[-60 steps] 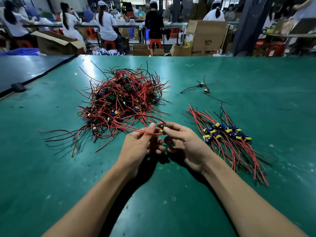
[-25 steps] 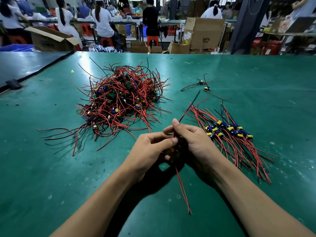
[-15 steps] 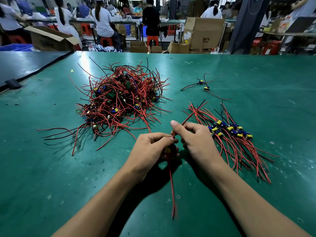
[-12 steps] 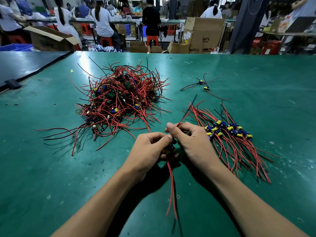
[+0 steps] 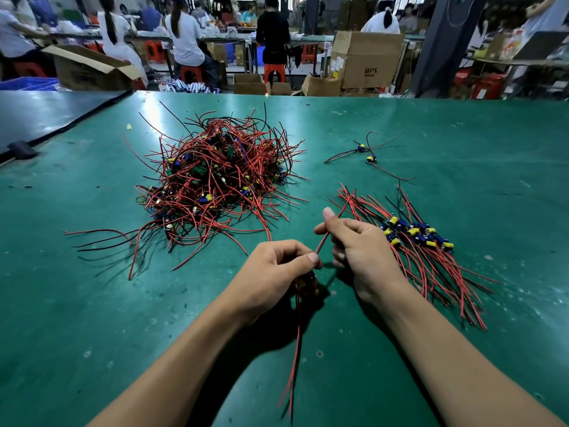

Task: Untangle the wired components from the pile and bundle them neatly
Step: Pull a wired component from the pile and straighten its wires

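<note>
The wired component (image 5: 303, 280), pinched by the left hand (image 5: 274, 269) and its far leads by the right hand (image 5: 363, 254), runs near-to-far, with the tidy bundle (image 5: 412, 232) just beside the right hand.

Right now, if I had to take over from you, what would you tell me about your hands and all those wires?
Left hand grips one wired component, its leads hanging toward you. Right hand pinches its upper red lead.
Tangled pile sits far left; neat bundle lies right of the hands. Two stray pieces lie beyond.
Done: some laid straight. To do: most of the pile.
</note>
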A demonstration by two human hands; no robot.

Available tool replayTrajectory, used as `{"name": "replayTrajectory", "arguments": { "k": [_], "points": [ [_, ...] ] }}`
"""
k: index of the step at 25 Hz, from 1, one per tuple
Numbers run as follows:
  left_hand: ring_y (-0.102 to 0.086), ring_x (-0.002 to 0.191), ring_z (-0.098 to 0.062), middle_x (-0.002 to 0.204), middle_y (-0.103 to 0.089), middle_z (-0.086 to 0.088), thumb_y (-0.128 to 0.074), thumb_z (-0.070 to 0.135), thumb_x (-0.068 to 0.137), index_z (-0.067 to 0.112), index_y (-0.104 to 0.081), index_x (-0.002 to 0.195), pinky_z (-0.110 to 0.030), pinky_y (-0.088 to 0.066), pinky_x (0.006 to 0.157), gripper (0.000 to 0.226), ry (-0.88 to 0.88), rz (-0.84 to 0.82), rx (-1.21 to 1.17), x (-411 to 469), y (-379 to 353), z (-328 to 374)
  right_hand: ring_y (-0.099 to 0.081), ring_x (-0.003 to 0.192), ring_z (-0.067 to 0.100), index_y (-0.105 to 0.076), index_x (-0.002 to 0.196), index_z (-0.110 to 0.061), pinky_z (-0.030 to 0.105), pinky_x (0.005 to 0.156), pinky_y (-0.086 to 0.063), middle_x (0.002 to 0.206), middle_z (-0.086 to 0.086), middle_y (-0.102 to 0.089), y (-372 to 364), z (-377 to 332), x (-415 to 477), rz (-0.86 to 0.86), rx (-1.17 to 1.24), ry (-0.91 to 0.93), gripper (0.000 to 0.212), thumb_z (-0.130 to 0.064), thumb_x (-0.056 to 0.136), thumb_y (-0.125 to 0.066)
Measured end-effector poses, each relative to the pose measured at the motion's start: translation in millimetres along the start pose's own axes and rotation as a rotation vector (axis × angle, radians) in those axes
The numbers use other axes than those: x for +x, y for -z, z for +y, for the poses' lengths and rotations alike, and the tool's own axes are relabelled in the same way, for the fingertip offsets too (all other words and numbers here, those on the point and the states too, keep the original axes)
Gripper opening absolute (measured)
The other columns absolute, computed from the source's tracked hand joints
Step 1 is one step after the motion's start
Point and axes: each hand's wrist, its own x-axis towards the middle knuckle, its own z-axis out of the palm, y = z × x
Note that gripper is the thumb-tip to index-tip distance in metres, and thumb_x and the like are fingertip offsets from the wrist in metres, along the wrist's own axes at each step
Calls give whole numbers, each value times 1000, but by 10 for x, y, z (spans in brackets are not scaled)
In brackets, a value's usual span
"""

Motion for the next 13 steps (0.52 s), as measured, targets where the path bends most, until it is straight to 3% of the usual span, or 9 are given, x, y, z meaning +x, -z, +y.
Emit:
{"name": "replayTrajectory", "arguments": {
  "k": [3, 7, 10, 13],
  "points": [
    [-60, 65, -23, 65, -62, -6, -59, 9, 94, 5, -68, 84, -19, -47, 59, 14, -19, -44, 56, -5, -3, -2, -23, 33, 8, -61, 59, -9, 18, 38, -20, 44, -4, -29, 15, -46, 43, 68, 136, -138, 52, -45, 97, -59],
    [-57, 56, -20, 61, -60, -3, -57, 5, 94, 6, -67, 85, -19, -43, 54, 14, -8, -24, 37, 6, -19, -18, -24, 27, 5, -50, 60, -9, 17, 30, -21, 39, -5, -33, -29, -81, 34, 16, 303, -276, 48, -38, 97, -59],
    [-55, 55, -19, 63, -60, -7, -57, 6, 95, 8, -69, 85, -19, -41, 50, 16, -2, 53, 44, 14, -36, -22, -30, 36, 6, -62, 68, -4, 18, 35, -25, 50, -3, -36, -47, -46, 2, -1, 189, -136, 47, -46, 91, -62],
    [-54, 48, -16, 67, -64, -6, -56, 10, 96, 3, -64, 81, -21, -46, 46, 19, 15, 129, -67, 15, -51, -5, -35, 38, 10, -76, 86, -8, 19, 39, -29, 50, -2, -39, -76, 18, -97, -152, 19, -86, 48, -55, 82, -68]
  ]
}}
